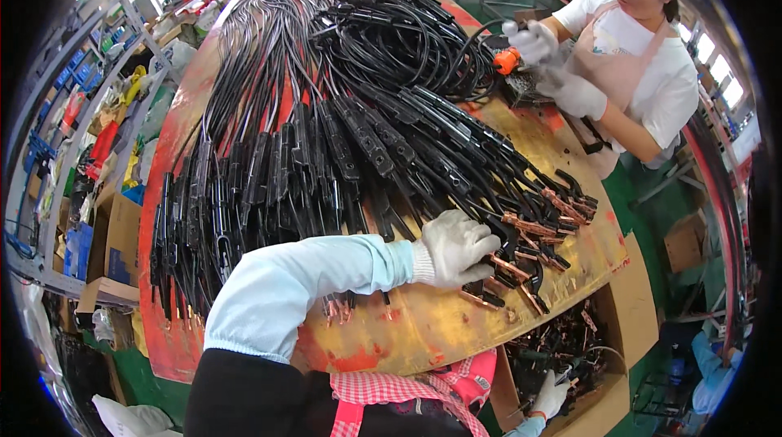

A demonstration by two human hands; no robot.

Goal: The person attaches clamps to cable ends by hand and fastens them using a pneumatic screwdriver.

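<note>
My left hand (pixel 458 250), in a white knit glove, reaches across the table with its fingers curled on a black electrode holder (pixel 501 235) with copper jaws. More copper-jawed electrode holders (pixel 562 207) lie heaped just beyond and beside it. Low on the right, my right hand (pixel 551 396), also gloved, is down in an open cardboard box (pixel 615 380). Dark and copper-coloured parts (pixel 570 331) fill that box. The right fingers are closed, and what they pinch is too small to make out.
Rows of black handles on cables (pixel 269 160) spread over the red and yellow table (pixel 423 331). A coiled cable bundle (pixel 399 46) lies toward the back. Across the right side, a co-worker's gloved hands (pixel 562 87) work by an orange tool (pixel 507 61). Loaded shelves (pixel 98 95) stand left.
</note>
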